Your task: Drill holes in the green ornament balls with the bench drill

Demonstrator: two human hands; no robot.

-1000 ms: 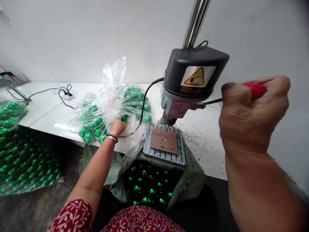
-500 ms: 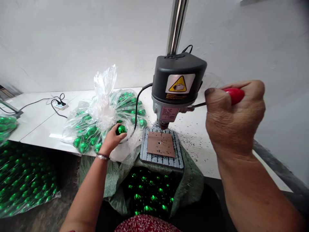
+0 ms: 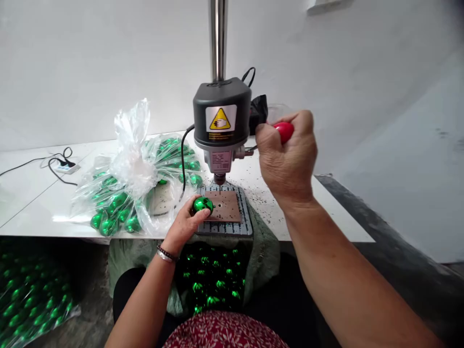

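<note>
My left hand (image 3: 186, 223) grips a shiny green ball (image 3: 203, 206) at the left edge of a brown board (image 3: 230, 212). The board lies on the slotted base (image 3: 246, 224) of a drill press (image 3: 222, 113) and has a small hole, with dark specks around it. Above the board hangs the thin drill bit (image 3: 220, 189), to the right of and behind the ball. My right hand (image 3: 286, 157) is wrapped round the red knob (image 3: 284, 131) of the press lever, right of the machine's black head.
Clear plastic bags of green balls (image 3: 116, 205) rest on the white table (image 3: 36, 193) at left. Below the press, a green sack (image 3: 266, 261) holds more balls. Another full bag (image 3: 32, 290) is at lower left. A power strip (image 3: 67, 166) and cords lie behind.
My left hand has carried the green ball from beside the plastic bag rightward to the board. The view has shifted, and my right hand still holds the red knob.
</note>
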